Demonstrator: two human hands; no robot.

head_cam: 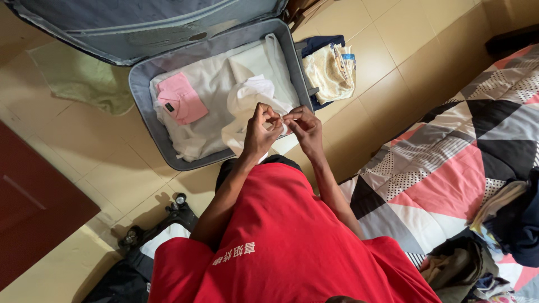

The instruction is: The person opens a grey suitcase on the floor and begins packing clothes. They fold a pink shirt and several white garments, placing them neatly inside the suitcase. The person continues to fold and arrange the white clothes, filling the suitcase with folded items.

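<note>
Two hands are seen from the head view, brought together above the near edge of an open suitcase (pixel 143 106). The left hand (pixel 259 132) is curled narrow, thumb and fingers pinched on a white cloth (pixel 247 104). The right hand (pixel 304 128) is likewise closed down, its fingertips (pixel 289 116) meeting those of the left and gripping the same cloth. The cloth is held bunched between both hands, its loose part hanging down over the suitcase's contents and front wall.

Inside the suitcase, white clothes (pixel 208 120) are laid flat, and a folded pink garment (pixel 181 98) is placed on them toward the left. The grey lid (pixel 140 25) is propped open at the far side.

Just beside the suitcase, on the right, a cream-coloured patterned fabric (pixel 330 70) is piled on a dark blue item on the tiled floor (pixel 393 50). A pale green towel (pixel 84 81) is spread on the floor at the left. A bed with a patchwork cover (pixel 455 163) in pink, grey, black and white is noted on the right, with dark clothes (pixel 519 221) heaped at its lower corner. A red shirt (pixel 286 241) is worn by the person. A black wheeled bag (pixel 154 233) is partly seen at the lower left.
</note>
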